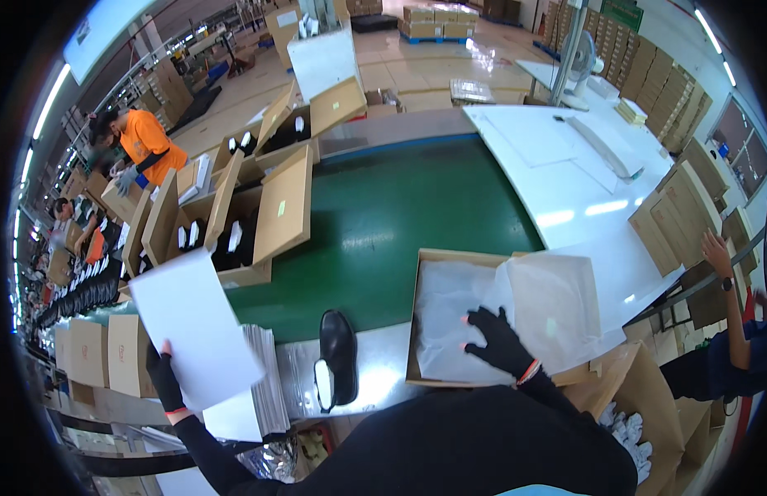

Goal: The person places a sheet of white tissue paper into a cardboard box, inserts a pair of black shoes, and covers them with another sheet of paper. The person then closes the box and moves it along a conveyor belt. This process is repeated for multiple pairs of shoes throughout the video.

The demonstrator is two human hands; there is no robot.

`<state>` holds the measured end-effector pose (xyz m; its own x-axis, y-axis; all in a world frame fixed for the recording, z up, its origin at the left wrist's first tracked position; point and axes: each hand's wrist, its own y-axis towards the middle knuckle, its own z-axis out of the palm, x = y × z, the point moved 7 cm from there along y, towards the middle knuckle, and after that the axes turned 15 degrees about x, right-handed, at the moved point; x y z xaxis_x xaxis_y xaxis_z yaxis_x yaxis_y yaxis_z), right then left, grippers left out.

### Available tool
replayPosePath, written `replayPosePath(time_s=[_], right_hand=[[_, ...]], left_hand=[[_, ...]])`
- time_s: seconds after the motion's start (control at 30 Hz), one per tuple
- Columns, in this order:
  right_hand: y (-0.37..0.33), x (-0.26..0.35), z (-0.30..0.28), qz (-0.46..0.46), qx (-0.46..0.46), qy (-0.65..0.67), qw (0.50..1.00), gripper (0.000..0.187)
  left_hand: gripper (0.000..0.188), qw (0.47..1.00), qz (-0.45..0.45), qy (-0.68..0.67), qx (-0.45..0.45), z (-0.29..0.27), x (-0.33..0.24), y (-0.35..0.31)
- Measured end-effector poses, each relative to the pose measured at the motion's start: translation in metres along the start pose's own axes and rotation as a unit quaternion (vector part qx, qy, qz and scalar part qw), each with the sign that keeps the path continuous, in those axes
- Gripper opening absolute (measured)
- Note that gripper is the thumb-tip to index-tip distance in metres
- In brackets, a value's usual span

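Observation:
My left hand (164, 377), in a black fingertip-less glove, grips the edge of a white paper sheet (197, 326) raised over a stack of similar sheets (269, 376). The stack lies on the metal table edge. To its right a single black leather shoe (340, 351) rests with white stuffing in its opening. My right hand (499, 343), gloved alike, has its fingers spread over an open cardboard box (413, 331) lined with white tissue paper (450, 289). Whether the fingertips touch the tissue I cannot tell.
Beyond the table runs a green conveyor belt (400, 207). Open boxes (284, 198) with black shoes stand on it at left. A white table (524, 140) adjoins at right. A carton of crumpled paper (627, 434) stands near my right elbow. Other people work left and right.

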<state>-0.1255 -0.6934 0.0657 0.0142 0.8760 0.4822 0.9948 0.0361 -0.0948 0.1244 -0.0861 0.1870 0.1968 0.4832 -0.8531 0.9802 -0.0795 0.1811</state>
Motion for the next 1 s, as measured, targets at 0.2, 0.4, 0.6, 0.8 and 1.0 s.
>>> replayPosePath(time_s=[0.2,0.4,0.6,0.8,1.0], right_hand=[[0.001,-0.027,-0.008,0.035,-0.042,-0.060,0.997,0.057],[-0.036,-0.065,-0.026,0.139,-0.068,-0.052,0.987,0.051],[-0.093,-0.121,-0.015,0.264,-0.053,-0.083,0.959,0.060],[-0.136,-0.144,-0.014,0.340,-0.078,-0.027,0.937,0.058],[-0.152,-0.165,-0.034,0.306,-0.144,-0.002,0.941,0.051]], left_hand=[[0.043,0.970,0.002,-0.208,0.128,0.134,-0.070,-0.037],[0.049,0.853,0.120,-0.125,0.492,0.452,-0.097,-0.057],[0.056,0.871,0.147,-0.055,0.465,0.515,-0.078,-0.076],[0.058,0.897,0.142,0.018,0.418,0.541,-0.097,-0.089],[0.100,0.816,-0.015,0.098,0.569,0.578,-0.102,-0.127]])
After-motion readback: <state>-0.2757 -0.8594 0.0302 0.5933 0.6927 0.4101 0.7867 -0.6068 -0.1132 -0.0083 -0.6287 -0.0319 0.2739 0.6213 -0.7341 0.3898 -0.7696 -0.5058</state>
